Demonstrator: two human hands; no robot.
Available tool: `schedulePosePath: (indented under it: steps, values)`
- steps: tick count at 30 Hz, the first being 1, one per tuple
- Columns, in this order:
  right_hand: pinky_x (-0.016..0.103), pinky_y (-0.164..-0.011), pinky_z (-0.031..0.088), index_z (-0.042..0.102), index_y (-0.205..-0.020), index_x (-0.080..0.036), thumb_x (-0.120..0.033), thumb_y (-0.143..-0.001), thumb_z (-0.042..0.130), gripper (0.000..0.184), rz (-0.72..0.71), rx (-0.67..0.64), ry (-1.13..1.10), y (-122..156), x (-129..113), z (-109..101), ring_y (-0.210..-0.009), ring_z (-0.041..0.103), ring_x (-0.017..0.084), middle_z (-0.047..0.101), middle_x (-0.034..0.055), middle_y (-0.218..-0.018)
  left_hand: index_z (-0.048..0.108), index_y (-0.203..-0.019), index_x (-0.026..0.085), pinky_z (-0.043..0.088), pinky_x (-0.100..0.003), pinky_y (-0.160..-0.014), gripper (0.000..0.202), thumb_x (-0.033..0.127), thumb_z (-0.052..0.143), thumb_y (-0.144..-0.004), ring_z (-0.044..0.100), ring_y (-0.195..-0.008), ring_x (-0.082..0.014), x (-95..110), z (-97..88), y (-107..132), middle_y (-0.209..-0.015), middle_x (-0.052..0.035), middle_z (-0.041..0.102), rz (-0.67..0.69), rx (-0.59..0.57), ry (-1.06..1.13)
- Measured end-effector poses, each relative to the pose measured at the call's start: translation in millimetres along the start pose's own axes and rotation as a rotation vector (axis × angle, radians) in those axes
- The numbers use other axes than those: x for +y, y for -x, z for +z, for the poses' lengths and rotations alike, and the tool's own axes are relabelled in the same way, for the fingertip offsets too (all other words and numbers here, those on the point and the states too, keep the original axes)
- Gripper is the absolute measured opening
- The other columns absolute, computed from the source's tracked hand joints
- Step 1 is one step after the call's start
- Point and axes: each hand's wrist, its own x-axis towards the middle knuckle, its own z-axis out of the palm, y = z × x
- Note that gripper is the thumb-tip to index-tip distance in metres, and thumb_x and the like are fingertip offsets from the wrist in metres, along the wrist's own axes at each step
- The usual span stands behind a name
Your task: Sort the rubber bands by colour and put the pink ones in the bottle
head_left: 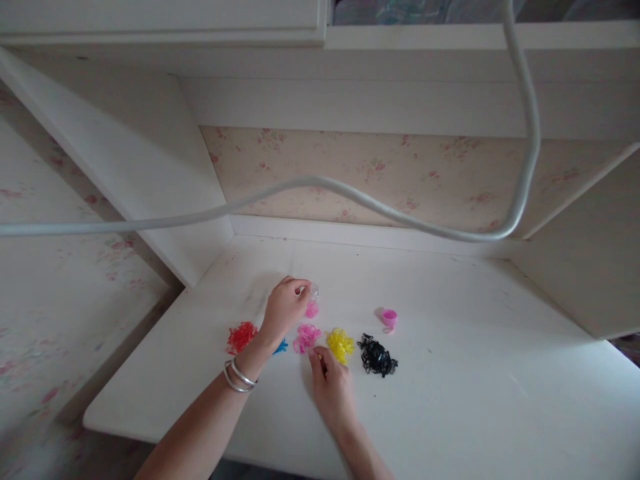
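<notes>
Small heaps of tiny bands lie in a row on the white desk (450,400): red (241,336), blue (281,346) mostly hidden by my wrist, pink (306,337), yellow (341,345) and black (377,357). My left hand (285,310), with silver bangles on the wrist, is closed round a small clear container (313,303) holding pink bands. My right hand (331,387) rests on the desk with its fingertips pinched together between the pink and yellow heaps; what they pinch is too small to name.
A small pink cap (389,318) lies behind the black heap. A thick white cable (350,197) hangs across the view in front of the desk's back wall. White side panels enclose the desk left and right, with a shelf above.
</notes>
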Motion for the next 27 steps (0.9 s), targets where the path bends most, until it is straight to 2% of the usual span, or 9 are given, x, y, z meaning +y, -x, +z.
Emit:
schedulePosePath:
  steps: [7, 11, 16, 19, 22, 27]
  values:
    - [0.021, -0.058, 0.042, 0.065, -0.090, -0.020, -0.039, -0.093, 0.038, 0.033, -0.014, 0.007, -0.033, -2, -2, -2, -0.064, 0.061, 0.014, 0.068, 0.0037, -0.076, 0.067, -0.094, 0.018, 0.045, -0.024, -0.071, 0.022, 0.027, 0.048, -0.087, 0.057, -0.072, -0.0127, -5, -18.2, 14, -0.082, -0.0025, 0.064, -0.007, 0.056, -0.022]
    - [0.020, -0.057, 0.042, 0.066, -0.089, -0.020, -0.040, -0.094, 0.038, 0.035, -0.029, 0.002, -0.047, -2, -4, -2, -0.062, 0.060, 0.013, 0.068, 0.0034, -0.074, 0.066, -0.091, 0.019, 0.045, -0.026, -0.075, 0.019, 0.024, 0.048, -0.086, 0.061, -0.079, -0.0148, -15, -25.4, 44, -0.087, -0.0036, 0.066, 0.009, -0.026, -0.092]
    - [0.019, -0.056, 0.043, 0.066, -0.087, -0.020, -0.040, -0.092, 0.041, 0.032, -0.023, 0.027, -0.062, -3, -5, -1, -0.059, 0.059, 0.011, 0.067, 0.0027, -0.072, 0.064, -0.090, 0.021, 0.047, -0.027, -0.073, 0.019, 0.021, 0.046, -0.087, 0.064, -0.080, -0.0174, -30, -6.5, 98, -0.087, -0.0045, 0.066, -0.026, -0.205, -0.223]
    - [0.019, -0.057, 0.042, 0.066, -0.085, -0.019, -0.038, -0.092, 0.041, 0.032, -0.019, 0.017, -0.080, -3, -6, -2, -0.058, 0.058, 0.011, 0.067, 0.0026, -0.071, 0.063, -0.098, 0.022, 0.048, -0.026, -0.070, 0.021, 0.020, 0.045, -0.087, 0.065, -0.079, -0.0181, -38, 9.5, 119, -0.092, -0.0060, 0.065, -0.046, -0.225, -0.322]
    - [0.019, -0.058, 0.042, 0.065, -0.085, -0.019, -0.037, -0.093, 0.041, 0.031, -0.013, 0.006, -0.088, -3, -7, -3, -0.061, 0.059, 0.011, 0.067, 0.0028, -0.073, 0.062, -0.097, 0.021, 0.047, -0.025, -0.065, 0.022, 0.020, 0.041, -0.090, 0.066, -0.076, -0.0179, -42, 18.0, 126, -0.094, -0.0068, 0.064, -0.045, -0.222, -0.409]
    - [0.020, -0.058, 0.042, 0.064, -0.085, -0.019, -0.038, -0.093, 0.041, 0.031, 0.006, -0.006, -0.078, -3, -6, -3, -0.060, 0.058, 0.012, 0.066, 0.0023, -0.072, 0.060, -0.093, 0.021, 0.046, -0.025, -0.059, 0.024, 0.019, 0.036, -0.091, 0.065, -0.074, -0.0184, -41, 19.7, 121, -0.092, -0.0060, 0.063, -0.010, -0.246, -0.436]
